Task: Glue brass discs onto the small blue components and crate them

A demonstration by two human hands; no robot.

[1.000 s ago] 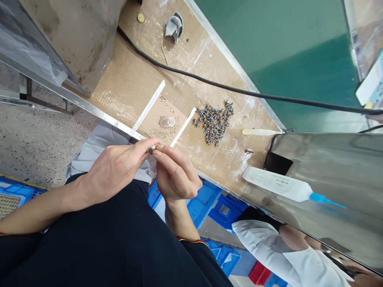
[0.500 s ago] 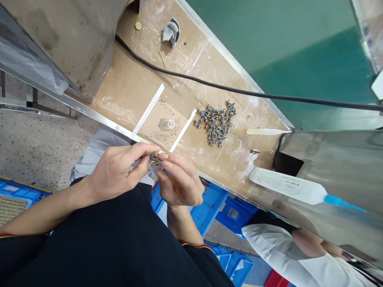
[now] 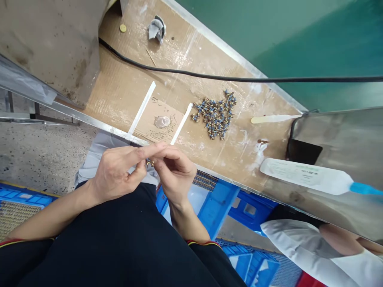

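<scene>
Two bare hands come together at the near edge of the table (image 3: 119, 95), with one small brass-coloured piece (image 3: 150, 163) pinched between their fingertips. The left hand (image 3: 118, 170) and the right hand (image 3: 176, 170) both have thumb and fingers drawn nearly together around it; most of the piece is hidden, so I can't tell how each finger grips. Just beyond them, a small clear cup (image 3: 162, 122) rests among dark specks on a patch of cardboard (image 3: 172, 113), between two strips of white tape (image 3: 142, 109). Beside the right-hand strip lies a loose pile of brass and blue pieces (image 3: 216, 115). Farther across, a black cable (image 3: 209, 78) spans the table. Off to the right lies a white bottle (image 3: 305, 176) with a blue nozzle (image 3: 363, 188).
</scene>
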